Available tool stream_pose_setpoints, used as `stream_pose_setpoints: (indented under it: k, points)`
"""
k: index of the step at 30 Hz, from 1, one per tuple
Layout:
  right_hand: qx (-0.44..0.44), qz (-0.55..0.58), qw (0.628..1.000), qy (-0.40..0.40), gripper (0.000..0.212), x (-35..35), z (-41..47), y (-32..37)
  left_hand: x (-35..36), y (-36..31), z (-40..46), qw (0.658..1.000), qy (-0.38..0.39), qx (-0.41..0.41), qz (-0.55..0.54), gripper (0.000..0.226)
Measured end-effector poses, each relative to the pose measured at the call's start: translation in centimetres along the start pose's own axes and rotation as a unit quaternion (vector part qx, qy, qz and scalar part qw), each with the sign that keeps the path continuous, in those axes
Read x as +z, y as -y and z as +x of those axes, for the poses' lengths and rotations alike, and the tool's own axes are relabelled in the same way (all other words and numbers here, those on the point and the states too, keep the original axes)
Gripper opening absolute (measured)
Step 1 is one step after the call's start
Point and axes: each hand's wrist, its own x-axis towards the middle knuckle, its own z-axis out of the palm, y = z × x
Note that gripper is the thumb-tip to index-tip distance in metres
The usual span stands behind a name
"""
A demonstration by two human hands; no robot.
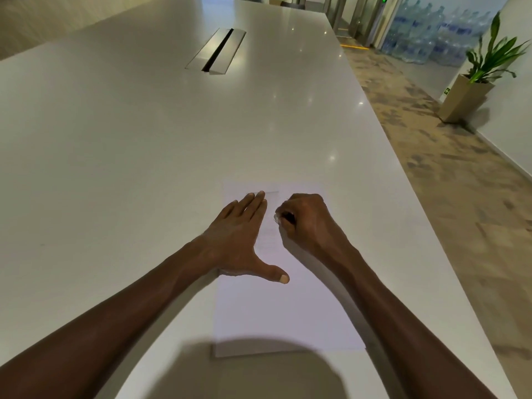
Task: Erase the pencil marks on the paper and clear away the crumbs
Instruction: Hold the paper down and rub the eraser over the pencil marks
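Observation:
A white sheet of paper lies on the white table near its front edge. My left hand rests flat on the paper's left part, fingers together and thumb spread wide. My right hand is curled into a fist over the upper middle of the sheet, pinching a small white eraser whose tip touches the paper. Faint grey pencil marks show between the two hands. No crumbs can be made out.
A metal cable hatch is set into the table's far middle. The table's right edge runs close by the paper; beyond it lie carpet, a potted plant and stacked water bottles. A round shadow covers the front edge.

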Motion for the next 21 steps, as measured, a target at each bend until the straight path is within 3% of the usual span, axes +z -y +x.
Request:
stream_pose_setpoints:
  k: [10, 21]
  points:
    - [-0.023, 0.023, 0.999, 0.038, 0.021, -1.3, -6.3, 2.8, 0.1, 0.1, 0.1, 1.000, 0.004, 0.004, 0.012, 0.150]
    - [-0.010, -0.015, 1.000, 0.012, 0.027, 0.2, 1.4, -0.2, 0.1, -0.1, 0.0, 1.000, 0.000, -0.003, -0.002, 0.151]
